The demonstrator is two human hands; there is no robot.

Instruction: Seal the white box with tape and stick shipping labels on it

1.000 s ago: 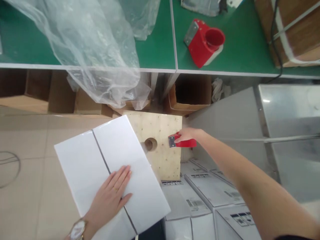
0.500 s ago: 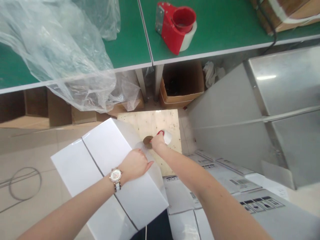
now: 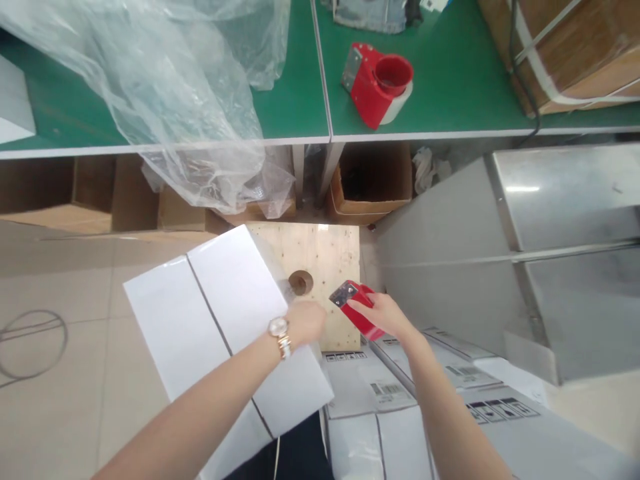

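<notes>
A white carton [image 3: 240, 287] stands tilted across my view, with a dark seam running along its top. My left hand [image 3: 306, 322], with a watch on the wrist, lies at the carton's right edge. Its fingers bend down over the side and are mostly hidden. To the right, my right hand [image 3: 387, 315] grips a red tape dispenser [image 3: 361, 317] with a metal front plate. The dispenser is held over the right part of a wooden board [image 3: 330, 253] with a round hole in it, apart from the carton.
Ahead is a green table [image 3: 450, 87] bearing a second red tape dispenser [image 3: 373, 93] and clear plastic sheeting [image 3: 200, 87]. Open brown boxes [image 3: 373, 203] stand beneath it. White printed cartons [image 3: 350, 383] lie at lower right, and a grey metal cabinet [image 3: 450, 240] rises on the right.
My right hand has drawn back right and towards me with its tape dispenser, uncovering the board's hole. My left hand has shifted right, from the carton's top to its edge.
</notes>
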